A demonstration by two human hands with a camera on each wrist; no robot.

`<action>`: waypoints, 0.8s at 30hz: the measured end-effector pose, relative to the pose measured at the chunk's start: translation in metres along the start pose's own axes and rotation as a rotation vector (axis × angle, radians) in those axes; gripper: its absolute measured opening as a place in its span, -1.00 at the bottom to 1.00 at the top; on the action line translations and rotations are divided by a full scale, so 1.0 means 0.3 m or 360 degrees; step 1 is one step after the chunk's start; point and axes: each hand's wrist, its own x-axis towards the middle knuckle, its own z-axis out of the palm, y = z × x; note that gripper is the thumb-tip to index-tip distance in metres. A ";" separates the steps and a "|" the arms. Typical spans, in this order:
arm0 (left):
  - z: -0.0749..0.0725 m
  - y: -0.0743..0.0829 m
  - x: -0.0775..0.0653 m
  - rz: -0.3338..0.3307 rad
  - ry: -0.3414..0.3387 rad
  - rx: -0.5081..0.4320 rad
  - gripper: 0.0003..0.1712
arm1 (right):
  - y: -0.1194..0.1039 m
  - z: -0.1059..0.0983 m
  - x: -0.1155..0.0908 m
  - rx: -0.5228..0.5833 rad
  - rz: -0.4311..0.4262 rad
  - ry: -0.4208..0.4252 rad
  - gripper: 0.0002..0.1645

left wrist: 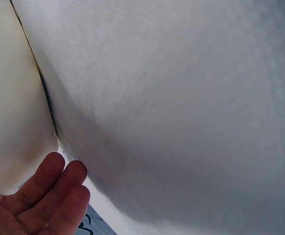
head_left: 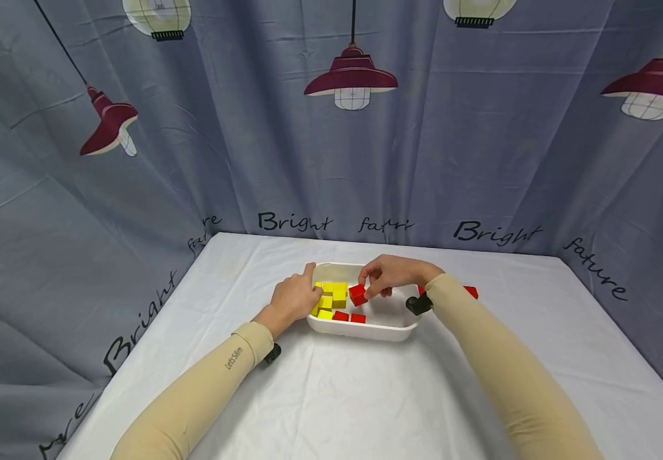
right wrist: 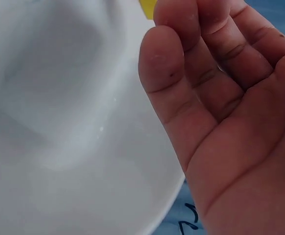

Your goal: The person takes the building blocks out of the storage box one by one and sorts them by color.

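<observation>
Just below the head frame's centre, the right hand (head_left: pixel 395 271) pinches a red cube (head_left: pixel 358 295) with its fingers over the white tray (head_left: pixel 360 329); the left hand (head_left: pixel 292 298) grips the tray's left rim; yellow cubes (head_left: pixel 339 299) sit in its left part, two red blocks (head_left: pixel 358 318) along its lower wall.

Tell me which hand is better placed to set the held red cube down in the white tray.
Probably the right hand: it pinches the red cube over the white tray, while the left hand holds the tray's left edge.
</observation>
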 end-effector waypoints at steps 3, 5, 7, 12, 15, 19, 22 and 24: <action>0.000 -0.002 0.002 0.0001 -0.0002 0.0002 -0.27 | -0.004 -0.011 -0.023 0.0001 -0.0003 0.0010 -0.73; 0.000 -0.003 0.003 0.0002 -0.0002 -0.0003 -0.27 | -0.005 -0.018 -0.039 0.0018 0.0005 0.0027 -0.73; 0.001 -0.004 0.002 0.0001 -0.0004 -0.0004 -0.27 | -0.002 -0.024 -0.054 0.0054 0.0019 0.0055 -0.73; 0.001 -0.005 0.000 -0.0005 -0.0007 -0.0007 -0.27 | 0.014 -0.042 -0.092 0.0106 0.0013 0.0109 -0.69; 0.002 -0.005 0.002 -0.0002 0.0000 -0.0010 -0.27 | 0.027 -0.051 -0.114 0.0093 0.0019 0.0139 -0.68; 0.002 -0.004 0.003 0.0007 0.0004 -0.0019 -0.27 | 0.044 -0.062 -0.141 0.0100 0.0063 0.0174 -0.64; 0.001 -0.003 0.002 0.0003 -0.0001 -0.0026 -0.26 | 0.055 -0.069 -0.162 0.0096 0.0088 0.0196 -0.62; 0.001 -0.002 0.002 -0.0004 0.0001 -0.0021 -0.25 | 0.062 -0.074 -0.177 0.0088 0.0102 0.0225 -0.61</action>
